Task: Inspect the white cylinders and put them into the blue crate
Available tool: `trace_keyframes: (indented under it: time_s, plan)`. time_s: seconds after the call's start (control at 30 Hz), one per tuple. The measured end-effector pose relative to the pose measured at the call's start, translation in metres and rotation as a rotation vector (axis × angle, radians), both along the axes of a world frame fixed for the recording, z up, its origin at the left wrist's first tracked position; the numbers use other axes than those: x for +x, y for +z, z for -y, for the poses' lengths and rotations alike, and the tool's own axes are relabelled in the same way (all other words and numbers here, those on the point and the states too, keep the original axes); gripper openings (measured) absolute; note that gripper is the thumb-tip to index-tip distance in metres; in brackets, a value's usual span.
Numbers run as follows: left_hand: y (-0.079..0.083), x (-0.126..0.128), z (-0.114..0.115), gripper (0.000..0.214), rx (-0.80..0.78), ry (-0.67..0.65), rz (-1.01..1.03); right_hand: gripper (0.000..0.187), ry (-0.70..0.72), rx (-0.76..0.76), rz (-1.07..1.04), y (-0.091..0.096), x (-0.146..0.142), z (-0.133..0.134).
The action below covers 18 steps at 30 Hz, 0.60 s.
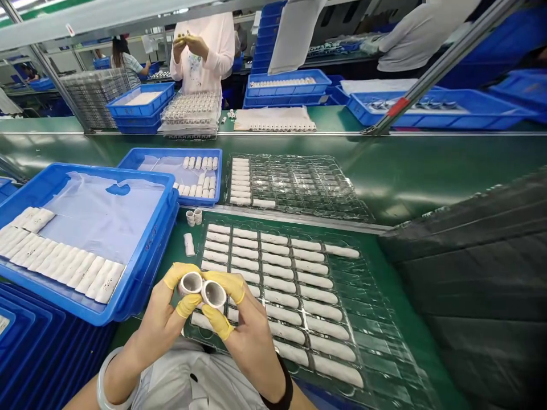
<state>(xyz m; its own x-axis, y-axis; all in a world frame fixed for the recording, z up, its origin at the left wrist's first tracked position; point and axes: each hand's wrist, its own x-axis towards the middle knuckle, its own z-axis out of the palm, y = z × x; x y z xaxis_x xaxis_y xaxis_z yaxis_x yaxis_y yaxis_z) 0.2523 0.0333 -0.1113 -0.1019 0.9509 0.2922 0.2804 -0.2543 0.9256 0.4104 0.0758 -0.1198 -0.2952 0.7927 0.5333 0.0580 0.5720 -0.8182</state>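
Two tubes up: you're pinching the left tube (190, 283) with left hand (162, 319) fingers and the right tube (213, 294) with right hand (250, 336) fingers, both closed snug, over the clear tray (384, 353), its left columns looking loaded, right pockets sitting empty, blue bin (141, 267) holding more.

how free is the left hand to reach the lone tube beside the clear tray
Probably yes: the lone tube lies uncovered just ahead of the left hand, though it holds another tube.
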Motion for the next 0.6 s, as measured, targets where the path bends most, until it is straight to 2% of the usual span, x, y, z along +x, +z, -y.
trace_keyframes:
  time_s: [0.1,0.2,0.6]
  plan:
    - [-0.002,-0.006,-0.003,0.024,0.044,-0.066,-0.033,0.03,-0.092,0.118,0.043,-0.004,0.003,0.001]
    - [-0.006,-0.008,-0.004,0.031,0.083,-0.051,-0.05,0.034,-0.139,0.189,0.062,-0.009,0.002,0.0]
    - [-0.003,-0.011,-0.008,0.029,0.165,0.026,-0.198,0.039,-0.134,0.181,0.107,-0.016,-0.004,-0.004]
